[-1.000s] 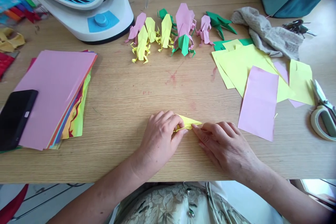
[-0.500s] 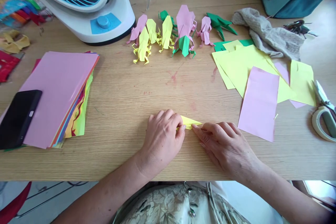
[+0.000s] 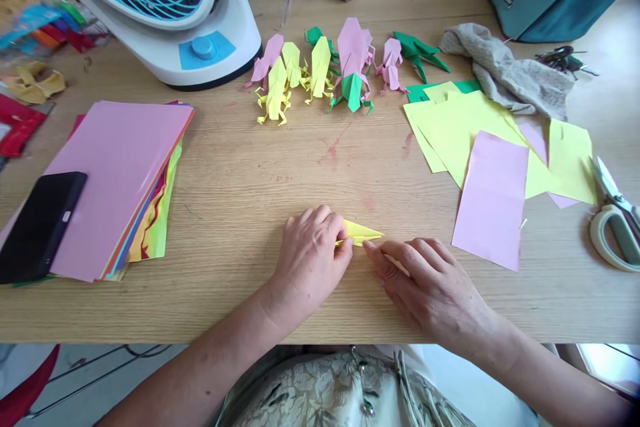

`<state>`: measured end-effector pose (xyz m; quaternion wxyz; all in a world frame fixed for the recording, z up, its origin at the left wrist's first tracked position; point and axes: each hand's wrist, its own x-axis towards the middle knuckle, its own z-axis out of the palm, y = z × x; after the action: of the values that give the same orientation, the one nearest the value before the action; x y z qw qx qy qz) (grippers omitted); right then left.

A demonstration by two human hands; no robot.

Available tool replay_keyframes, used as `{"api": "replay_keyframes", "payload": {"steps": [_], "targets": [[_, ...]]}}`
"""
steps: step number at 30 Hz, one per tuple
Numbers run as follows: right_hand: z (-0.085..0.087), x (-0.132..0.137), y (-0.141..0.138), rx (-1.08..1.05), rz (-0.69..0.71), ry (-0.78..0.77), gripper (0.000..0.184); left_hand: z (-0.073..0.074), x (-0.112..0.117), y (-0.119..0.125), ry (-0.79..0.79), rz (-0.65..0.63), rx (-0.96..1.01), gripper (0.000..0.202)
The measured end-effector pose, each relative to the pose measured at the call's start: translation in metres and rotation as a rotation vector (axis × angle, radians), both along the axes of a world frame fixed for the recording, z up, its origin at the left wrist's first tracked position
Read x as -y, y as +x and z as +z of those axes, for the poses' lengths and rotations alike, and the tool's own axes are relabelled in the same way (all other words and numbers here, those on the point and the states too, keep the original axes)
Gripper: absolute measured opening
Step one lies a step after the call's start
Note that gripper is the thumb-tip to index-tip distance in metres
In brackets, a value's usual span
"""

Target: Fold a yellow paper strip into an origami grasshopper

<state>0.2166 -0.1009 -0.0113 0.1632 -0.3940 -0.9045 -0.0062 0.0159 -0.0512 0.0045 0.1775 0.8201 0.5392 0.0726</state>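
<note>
A small folded yellow paper [image 3: 361, 232] lies on the table near its front edge, its narrow point facing right. My left hand [image 3: 316, 260] is closed on the paper's left part, thumb at the lower edge, and hides that end. My right hand [image 3: 425, 280] rests on the table to the right, its fingers bent and close together. Its thumb and index fingertips are at the paper's lower edge near the point. Whether anything is pinched in the right fingertips is hard to see.
Several folded paper frogs [image 3: 320, 70] stand at the back middle. To the right lie a pink paper sheet [image 3: 493, 200], yellow sheets [image 3: 480, 127], scissors [image 3: 613, 187] and a tape roll [image 3: 597, 240]. Left are a paper stack [image 3: 115, 167], a phone [image 3: 43, 223] and a fan [image 3: 210, 47].
My right fingertips have slid slightly down and left, off the paper's point, which shows more now. The left hand stays on the paper. The view has shifted slightly.
</note>
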Motion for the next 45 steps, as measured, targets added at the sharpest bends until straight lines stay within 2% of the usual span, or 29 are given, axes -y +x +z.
{"api": "replay_keyframes", "payload": {"steps": [7, 11, 15, 22, 27, 34, 45], "targets": [[-0.001, -0.006, -0.007, 0.028, -0.029, -0.054, 0.031, 0.001, -0.001, 0.000, -0.029, 0.014, 0.002, 0.013], [-0.001, -0.005, -0.007, 0.021, -0.044, -0.099, 0.030, 0.004, -0.003, -0.004, -0.067, -0.029, 0.027, 0.014], [0.003, -0.004, -0.013, 0.061, -0.046, -0.053, 0.028, 0.006, -0.004, -0.006, -0.096, -0.068, 0.016, 0.015], [0.010, -0.013, -0.015, 0.060, 0.168, -0.052, 0.031, 0.004, -0.003, -0.006, -0.075, -0.070, 0.010, 0.016], [0.007, -0.017, -0.007, 0.050, 0.185, -0.092, 0.034, 0.004, -0.001, -0.018, -0.110, -0.104, 0.201, 0.006], [0.006, -0.017, -0.004, 0.035, 0.202, -0.106, 0.031, 0.003, 0.006, -0.028, -0.098, -0.020, 0.360, 0.011], [0.000, -0.015, -0.001, -0.002, 0.162, -0.159, 0.033, 0.000, 0.005, -0.022, -0.055, 0.019, 0.301, 0.014]]}}
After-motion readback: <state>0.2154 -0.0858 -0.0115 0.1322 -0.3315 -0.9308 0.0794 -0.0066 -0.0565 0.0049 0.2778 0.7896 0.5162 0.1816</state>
